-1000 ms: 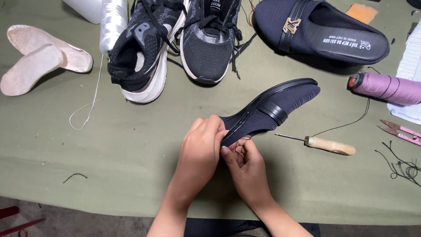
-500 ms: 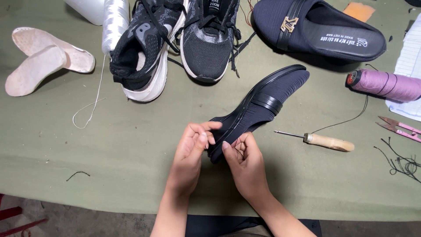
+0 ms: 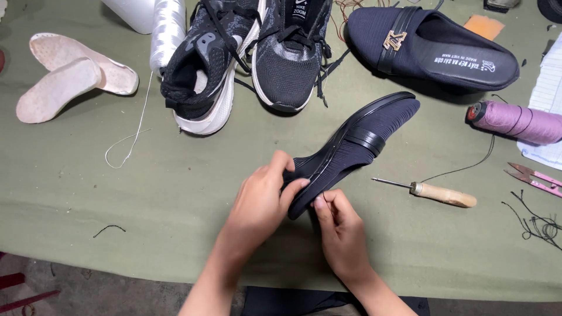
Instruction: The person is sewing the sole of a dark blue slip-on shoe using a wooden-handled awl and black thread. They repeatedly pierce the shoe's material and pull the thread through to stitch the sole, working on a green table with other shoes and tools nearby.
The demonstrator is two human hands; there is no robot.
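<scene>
Right hand (image 3: 342, 231): fingers pinched together at near edge of dark slipper (image 3: 351, 146); thing pinched too small to tell. Left hand (image 3: 263, 196): clamped on slipper's near end, thumb on top. Slipper tilted on its side above green cloth (image 3: 175, 199), sole edge facing left. Awl (image 3: 436, 193) lies just right. Beyond: purple thread spool (image 3: 518, 122), black sneakers (image 3: 246, 55), second slipper (image 3: 430, 47), white insoles (image 3: 73, 79).

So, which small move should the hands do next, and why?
Probably the right hand pulls its pinch away from the shoe edge: the left hand grips the heel end, and the awl lies unused on the cloth.
</scene>
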